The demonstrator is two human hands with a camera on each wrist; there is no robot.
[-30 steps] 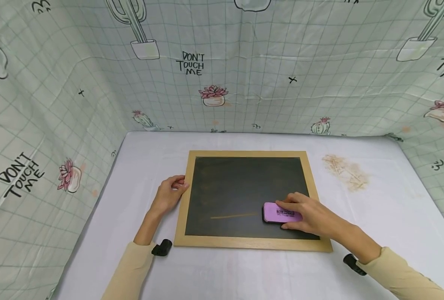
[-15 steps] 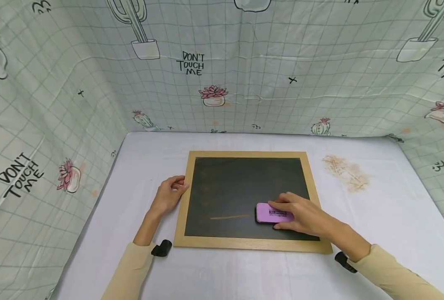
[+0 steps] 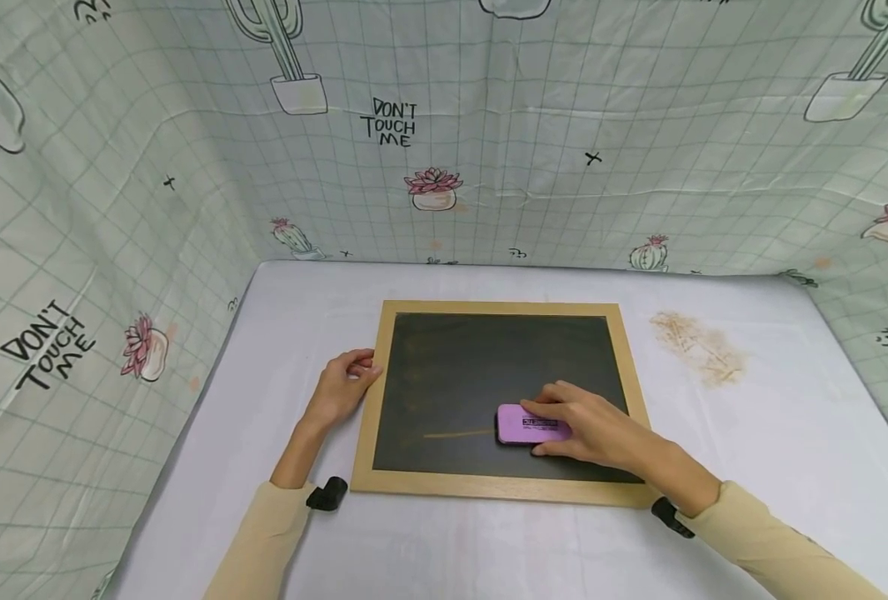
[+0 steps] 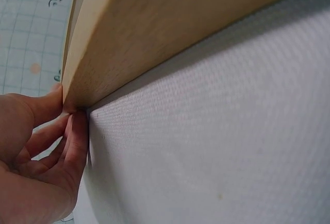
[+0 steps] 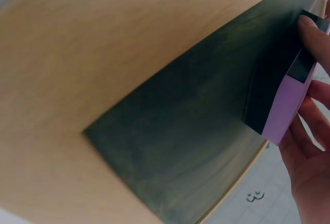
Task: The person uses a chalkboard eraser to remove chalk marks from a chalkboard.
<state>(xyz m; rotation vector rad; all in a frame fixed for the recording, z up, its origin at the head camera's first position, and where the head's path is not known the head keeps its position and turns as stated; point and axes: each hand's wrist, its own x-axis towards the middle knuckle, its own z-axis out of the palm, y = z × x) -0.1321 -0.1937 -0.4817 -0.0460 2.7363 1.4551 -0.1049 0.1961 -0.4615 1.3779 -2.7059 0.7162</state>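
A chalkboard [image 3: 474, 367] with a pale wooden frame lies on the table, a short yellowish chalk line [image 3: 455, 434] on its lower half. My right hand [image 3: 590, 423] grips a purple eraser [image 3: 531, 424] by its long sides, its dark felt face down on the board at the right end of that line. In the right wrist view, the thumb is on one side of the eraser [image 5: 281, 100] and the fingers on the other. At the board's left edge, my left hand [image 3: 339, 387] pinches the wooden frame [image 4: 118, 44], thumb above and fingers low against the side.
A brownish dusty smear [image 3: 699, 346] marks the white tablecloth [image 3: 489, 550] right of the board. Behind and beside the table hangs a grid-patterned curtain [image 3: 534, 125] with cactus drawings. Black wrist devices [image 3: 327, 494] sit by both sleeves.
My right hand has slid the eraser leftward along the chalk line, and the visible part of the line is shorter. The left hand stays on the frame. The head view has shifted slightly.
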